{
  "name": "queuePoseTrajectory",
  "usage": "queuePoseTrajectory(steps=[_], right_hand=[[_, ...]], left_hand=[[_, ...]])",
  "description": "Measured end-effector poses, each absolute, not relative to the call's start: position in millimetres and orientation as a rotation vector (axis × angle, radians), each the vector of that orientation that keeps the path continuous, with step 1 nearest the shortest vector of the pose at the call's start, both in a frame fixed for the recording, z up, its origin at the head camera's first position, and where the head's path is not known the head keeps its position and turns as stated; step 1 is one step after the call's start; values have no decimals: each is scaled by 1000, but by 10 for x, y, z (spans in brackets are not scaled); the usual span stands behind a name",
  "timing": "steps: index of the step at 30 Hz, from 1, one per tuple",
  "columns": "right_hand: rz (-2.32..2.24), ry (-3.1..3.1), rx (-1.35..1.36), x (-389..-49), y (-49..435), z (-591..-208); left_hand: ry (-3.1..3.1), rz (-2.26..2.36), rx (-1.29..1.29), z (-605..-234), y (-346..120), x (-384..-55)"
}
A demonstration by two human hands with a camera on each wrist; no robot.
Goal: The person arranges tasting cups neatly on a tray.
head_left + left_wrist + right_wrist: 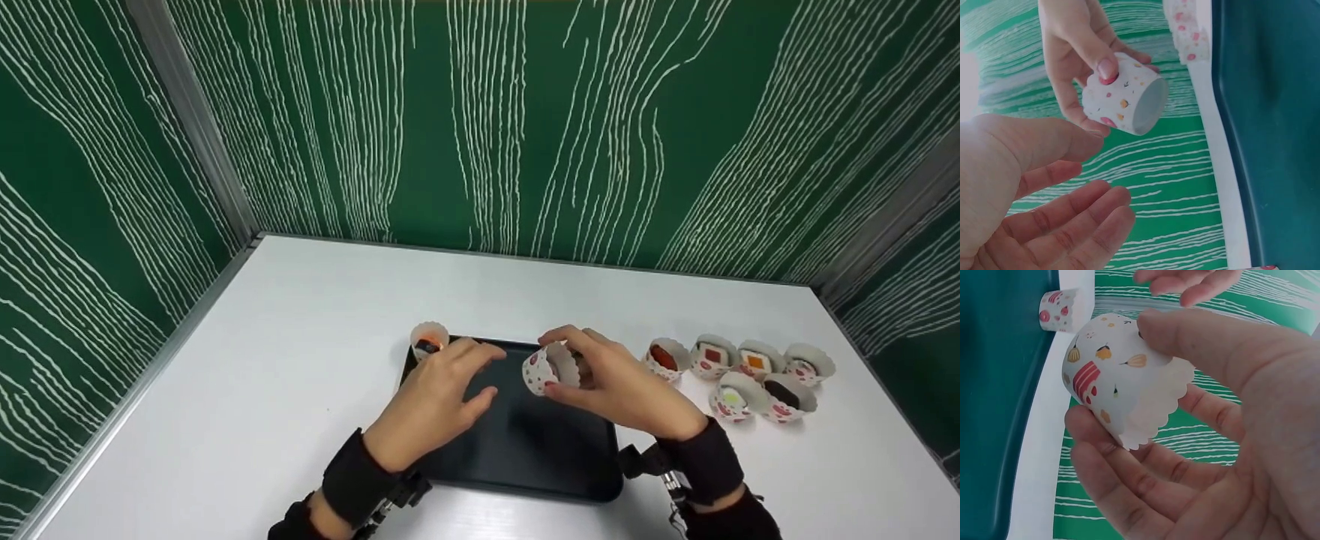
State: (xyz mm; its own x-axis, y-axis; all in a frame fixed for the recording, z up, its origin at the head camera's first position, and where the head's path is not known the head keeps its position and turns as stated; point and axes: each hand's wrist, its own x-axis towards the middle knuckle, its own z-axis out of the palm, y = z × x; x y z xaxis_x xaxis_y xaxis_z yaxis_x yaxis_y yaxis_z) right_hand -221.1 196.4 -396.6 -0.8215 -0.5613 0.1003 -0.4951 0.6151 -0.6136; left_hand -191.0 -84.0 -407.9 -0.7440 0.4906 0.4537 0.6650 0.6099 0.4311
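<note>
Above the black tray (517, 461), the right hand (619, 386) grips a tilted paper cup (538, 373), seemingly mid-transfer; the left hand (439, 397), fingers loose and empty, hovers tray-left. Setting down likely calls for levelling.

We count eight cups (535, 375) in all, six in a group, one held and one alone, plus one left hand (439, 390), one right hand (621, 384), two wristbands (705, 457), one tray (517, 446), one surface (330, 300) and three walls (427, 97).
</note>
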Motion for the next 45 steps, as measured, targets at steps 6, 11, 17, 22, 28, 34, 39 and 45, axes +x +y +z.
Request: queuePoseTrajectory(steps=[6,11,17,22,28,34,39,45], right_hand=[[-1024,2729,-920,-2143,1915,-4033],[-1078,2697,-944,-2121,1872,-4096],[-1147,2643,-951,-2115,1847,-4155],[-1143,2654,-965,-2097,1843,-4179],[-1140,2665,-994,-2082,1824,-4201],[-1131,2689,-1072,-2082,1794,-4223],[-1135,2696,-1083,-2076,1790,-4226],[-1115,2707,-1065,-2068,1785,-4211]], left_hand=[[-2525,-861,-947,-4101,-810,-1904],[-2523,-870,-952,-4121,-787,-1899],[-2539,-888,-963,-4147,-767,-1898],[-2550,-881,-977,-4165,-742,-1899],[-2533,-883,-990,-4190,-712,-1900],[-2506,-895,-999,-4204,-704,-1903],[-2491,-905,-999,-4205,-697,-1902],[-2500,-909,-996,-4212,-692,-1904]])
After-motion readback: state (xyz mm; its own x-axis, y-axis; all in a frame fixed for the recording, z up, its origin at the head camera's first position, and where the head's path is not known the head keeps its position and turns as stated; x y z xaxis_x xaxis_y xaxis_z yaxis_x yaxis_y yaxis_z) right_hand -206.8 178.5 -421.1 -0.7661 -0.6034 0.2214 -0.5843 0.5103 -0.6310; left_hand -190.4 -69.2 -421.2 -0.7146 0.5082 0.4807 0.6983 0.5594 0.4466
